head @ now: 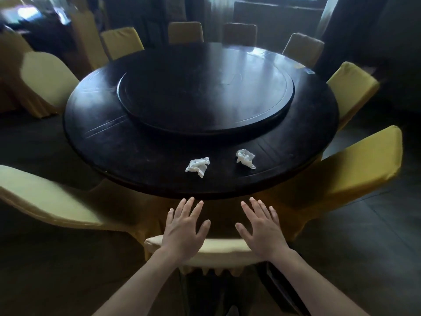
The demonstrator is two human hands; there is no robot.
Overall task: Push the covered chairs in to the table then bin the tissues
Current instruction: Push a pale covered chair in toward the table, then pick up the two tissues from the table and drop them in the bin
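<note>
Beyond spread fingers (189, 208), tissues (197, 166), table (136, 156)

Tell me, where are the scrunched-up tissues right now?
In the head view, the two tissues lie side by side on the near edge of the round table, just beyond the person's open hands.

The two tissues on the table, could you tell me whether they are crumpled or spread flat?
Crumpled. Both tissues, left and right, sit as bunched white wads on the dark table, apart from each other.
</note>
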